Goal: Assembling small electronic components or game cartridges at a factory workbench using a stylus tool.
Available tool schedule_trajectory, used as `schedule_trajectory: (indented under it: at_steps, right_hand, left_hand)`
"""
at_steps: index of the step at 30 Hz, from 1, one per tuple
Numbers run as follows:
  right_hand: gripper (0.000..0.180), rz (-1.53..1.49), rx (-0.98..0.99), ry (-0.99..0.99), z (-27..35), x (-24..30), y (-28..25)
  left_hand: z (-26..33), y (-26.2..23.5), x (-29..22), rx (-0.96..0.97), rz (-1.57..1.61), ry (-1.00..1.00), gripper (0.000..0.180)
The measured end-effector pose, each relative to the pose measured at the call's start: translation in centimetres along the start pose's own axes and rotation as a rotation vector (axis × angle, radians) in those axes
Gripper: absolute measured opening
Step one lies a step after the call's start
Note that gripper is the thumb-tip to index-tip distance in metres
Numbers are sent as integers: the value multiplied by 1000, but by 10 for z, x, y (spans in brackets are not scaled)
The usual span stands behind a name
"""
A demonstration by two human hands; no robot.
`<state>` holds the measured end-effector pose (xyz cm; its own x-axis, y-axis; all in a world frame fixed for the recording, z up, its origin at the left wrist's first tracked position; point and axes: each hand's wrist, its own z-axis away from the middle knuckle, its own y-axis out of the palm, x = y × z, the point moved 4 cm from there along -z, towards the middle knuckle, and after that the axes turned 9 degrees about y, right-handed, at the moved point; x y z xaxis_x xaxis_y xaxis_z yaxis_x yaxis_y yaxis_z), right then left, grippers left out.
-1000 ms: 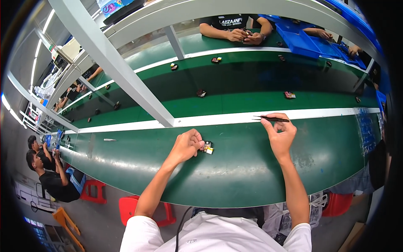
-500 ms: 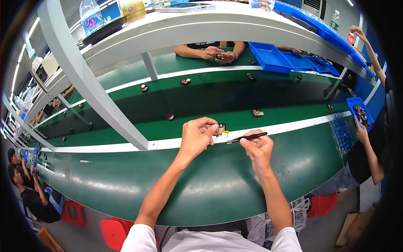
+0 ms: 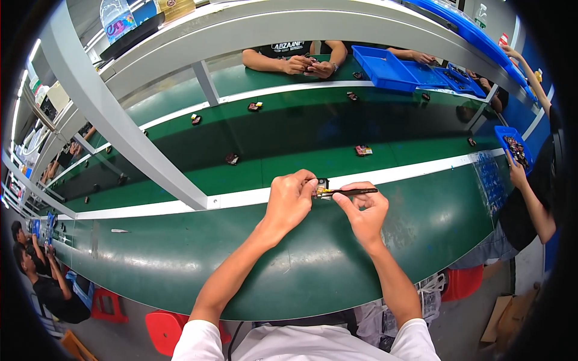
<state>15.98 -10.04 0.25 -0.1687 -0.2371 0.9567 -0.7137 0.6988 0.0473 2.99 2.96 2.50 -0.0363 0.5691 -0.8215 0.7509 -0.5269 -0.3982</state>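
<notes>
My left hand (image 3: 290, 200) holds a small black and yellow part (image 3: 321, 187) above the green workbench (image 3: 180, 265). My right hand (image 3: 363, 212) grips a thin dark tool (image 3: 355, 191) that lies level, its tip touching the part. Both hands are close together over the white stripe (image 3: 409, 172) along the bench's far edge.
A dark green conveyor belt (image 3: 289, 132) beyond the stripe carries several small parts, one (image 3: 363, 150) just ahead. A grey slanted frame post (image 3: 120, 126) crosses on the left. Blue trays (image 3: 385, 67) sit far right. Other people work across the belt and at both sides.
My hands have come together from apart, and the left hand has lifted the small part off the bench. The tool's tip now meets the part. The view has shifted left.
</notes>
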Motion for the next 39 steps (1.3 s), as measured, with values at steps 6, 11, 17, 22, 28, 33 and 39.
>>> schedule_trajectory:
  at_steps: [6, 11, 17, 22, 28, 33, 39]
  right_hand:
    - [17, -38, 19, 67, 0, -7, -1]
    - [19, -238, 28, 294, -3, -3, 0]
    - [17, -200, 59, 488, -3, -7, -5]
    - [17, -161, 46, 472, -4, -8, -3]
    - [15, -184, 58, 456, -3, -3, -3]
    - [16, -233, 60, 360, -2, -4, -4]
    - [18, -247, 38, 180, 1, -3, -5]
  left_hand:
    - [3, 7, -1, -11, -24, 87, 14]
    - [5, 8, 3, -9, -43, 103, 15]
    - [7, 13, 2, -47, -37, 150, 14]
    - [8, 12, 0, -63, -58, 182, 14]
    - [7, 8, -7, 22, 56, -72, 18]
    - [6, 5, -3, 35, 316, -204, 23]
    - [6, 8, 4, 53, 477, -250, 28]
